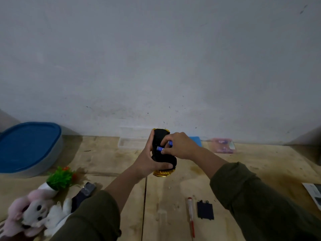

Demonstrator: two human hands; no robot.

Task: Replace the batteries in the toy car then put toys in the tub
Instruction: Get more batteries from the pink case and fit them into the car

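Observation:
I hold a toy car [160, 136] upside down above the wooden table, its black underside facing me and its yellow body [164, 173] showing below. My left hand [151, 160] grips the car from the left side. My right hand [180, 146] pinches blue batteries [164, 146] at the open compartment in the underside. The black battery cover [205, 210] lies on the table beside a red-and-clear screwdriver [191, 216]. The tub [26, 148], closed with a blue lid, stands at the far left.
A pink-and-white plush toy [33, 213], a small green fake plant [60, 178] and a dark flat object [85, 193] lie at the left. A clear tray [130, 142], a pink battery pack [223, 145] and a blue item [196, 140] sit by the wall. Paper [314, 193] lies at right.

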